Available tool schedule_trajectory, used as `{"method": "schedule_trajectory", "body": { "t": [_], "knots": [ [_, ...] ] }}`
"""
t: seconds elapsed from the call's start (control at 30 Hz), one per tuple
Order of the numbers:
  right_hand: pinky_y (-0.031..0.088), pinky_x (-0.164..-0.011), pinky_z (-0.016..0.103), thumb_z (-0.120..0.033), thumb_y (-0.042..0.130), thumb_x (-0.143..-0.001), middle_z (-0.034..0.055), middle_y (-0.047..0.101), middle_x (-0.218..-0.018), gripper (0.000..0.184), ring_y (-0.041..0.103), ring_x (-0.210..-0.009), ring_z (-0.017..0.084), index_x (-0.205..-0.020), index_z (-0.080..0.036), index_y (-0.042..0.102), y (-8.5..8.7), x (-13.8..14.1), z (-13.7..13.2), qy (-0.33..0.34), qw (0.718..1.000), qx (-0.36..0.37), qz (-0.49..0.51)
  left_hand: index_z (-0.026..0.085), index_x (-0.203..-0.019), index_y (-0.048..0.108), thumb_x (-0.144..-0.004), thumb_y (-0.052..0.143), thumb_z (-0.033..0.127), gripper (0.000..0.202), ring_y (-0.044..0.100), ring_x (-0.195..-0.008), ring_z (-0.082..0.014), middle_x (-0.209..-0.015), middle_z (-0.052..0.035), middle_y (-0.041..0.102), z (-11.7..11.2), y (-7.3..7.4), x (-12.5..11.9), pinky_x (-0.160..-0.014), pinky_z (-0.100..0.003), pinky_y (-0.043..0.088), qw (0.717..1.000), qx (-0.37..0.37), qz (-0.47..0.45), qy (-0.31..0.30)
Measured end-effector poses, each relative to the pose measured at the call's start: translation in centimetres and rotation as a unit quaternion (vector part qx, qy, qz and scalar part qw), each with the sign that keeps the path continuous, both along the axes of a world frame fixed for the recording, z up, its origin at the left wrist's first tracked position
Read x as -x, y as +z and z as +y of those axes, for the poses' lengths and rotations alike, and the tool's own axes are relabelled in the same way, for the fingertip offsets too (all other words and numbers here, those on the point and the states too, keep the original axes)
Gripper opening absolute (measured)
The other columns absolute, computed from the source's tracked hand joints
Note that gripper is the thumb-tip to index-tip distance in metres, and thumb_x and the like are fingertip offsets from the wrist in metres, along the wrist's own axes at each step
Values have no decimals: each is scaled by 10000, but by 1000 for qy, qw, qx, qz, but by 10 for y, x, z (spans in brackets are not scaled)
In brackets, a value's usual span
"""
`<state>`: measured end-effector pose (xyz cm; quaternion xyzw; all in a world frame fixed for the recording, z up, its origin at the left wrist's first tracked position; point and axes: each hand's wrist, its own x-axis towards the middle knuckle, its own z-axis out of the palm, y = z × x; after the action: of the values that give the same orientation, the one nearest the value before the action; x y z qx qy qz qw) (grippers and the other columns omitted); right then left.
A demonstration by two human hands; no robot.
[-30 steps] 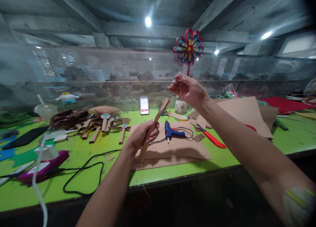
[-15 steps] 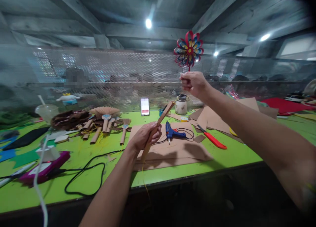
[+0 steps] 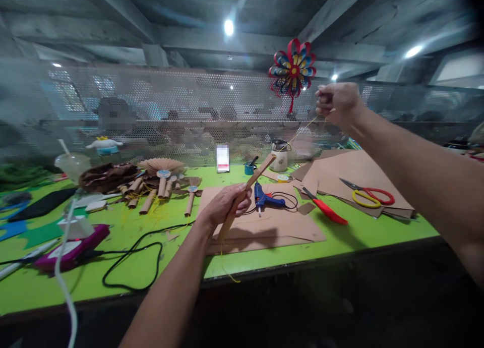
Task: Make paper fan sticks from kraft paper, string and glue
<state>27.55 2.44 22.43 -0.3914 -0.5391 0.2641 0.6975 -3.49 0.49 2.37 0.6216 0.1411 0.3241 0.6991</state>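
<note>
My left hand (image 3: 229,204) is closed round a folded strip of brown kraft paper (image 3: 260,171), which slants up to the right over the table. A yellow string (image 3: 302,130) stretches taut from near the strip's upper end to my right hand (image 3: 338,101). That hand is raised at the right, its fingers pinched on the string. Another length of yellow string (image 3: 223,262) dangles from the strip's lower end. Just beyond my left hand, a blue glue gun (image 3: 269,201) lies on brown paper sheets (image 3: 257,232).
Right of the glue gun lie a red-handled knife (image 3: 328,212) and scissors (image 3: 372,195). Finished paper fans (image 3: 162,169) pile up at left, near a purple power strip (image 3: 73,249) with cables. A phone (image 3: 223,159) and a jug (image 3: 279,159) stand behind; a flower pinwheel (image 3: 294,70) rises above.
My right hand has moved right and slightly up, drawing the yellow string out tight. The scissors at the right have come into sight. My left hand still grips the strip.
</note>
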Motion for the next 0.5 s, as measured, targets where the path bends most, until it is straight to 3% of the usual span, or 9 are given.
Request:
{"method": "schedule_trajectory", "body": {
  "t": [0.17, 0.5],
  "knots": [
    [155, -497, 279, -87, 332, -932, -107, 319, -405, 369, 210, -395, 4, -595, -126, 477, 3, -11, -6, -59, 998, 12, -9, 154, -791, 516, -907, 452, 397, 277, 325, -417, -59, -493, 57, 375, 1, -2, 0, -380, -153, 263, 1000, -7, 11, -1],
    [149, -490, 277, -50, 391, -898, -107, 287, -404, 341, 172, -398, 32, -580, -170, 423, -5, -33, 4, -109, 994, -10, -10, 152, -792, 509, -914, 443, 386, 272, 324, -423, -61, -505, 52, 379, -1, -3, -1, -384, -157, 258, 1000, -24, 13, -9]
  ]
}}
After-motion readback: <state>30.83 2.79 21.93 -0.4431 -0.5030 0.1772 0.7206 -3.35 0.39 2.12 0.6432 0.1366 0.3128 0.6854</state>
